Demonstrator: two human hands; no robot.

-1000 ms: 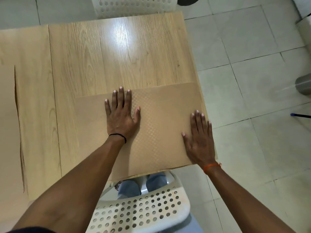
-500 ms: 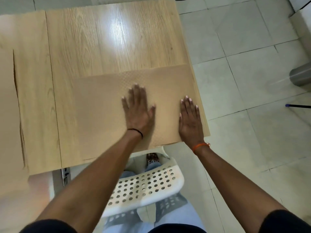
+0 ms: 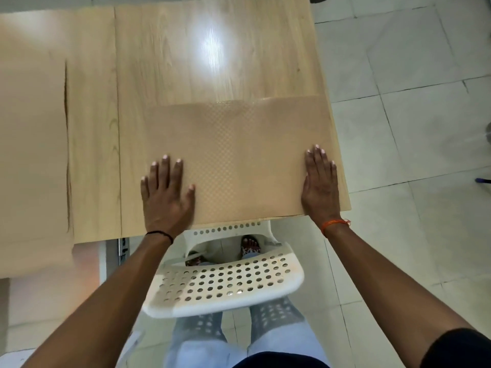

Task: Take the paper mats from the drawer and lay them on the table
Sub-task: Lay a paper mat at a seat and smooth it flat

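A paper mat [image 3: 239, 160], tan and finely embossed, is shown lying flat on the near right part of the wooden table [image 3: 191, 62], its right edge just inside the table's right edge and its near edge along the table's front edge. The left hand [image 3: 166, 197] is laid palm down across the mat's left border, fingers straight and spread, partly on the mat and partly on bare wood. The right hand [image 3: 320, 187] is pressed flat on the mat's right border, fingers straight and held together. Nothing is gripped by either hand. A second tan sheet [image 3: 29, 134], probably another mat, is seen at the far left, overhanging the front of the table. A white perforated chair [image 3: 225, 285] stands directly below the front edge, between the person and the table. The step in hand is judged to be smoothing and squaring the mat. It is best done with flat palms and light, even pressure, swept outward from the middle so that no crease is trapped; thin paper is likely to buckle if pushed sideways by the fingertips. The edges should be checked against the table's edges before the hands are lifted, and lifted straight up so the sheet is not dragged. The drawer is not in view.
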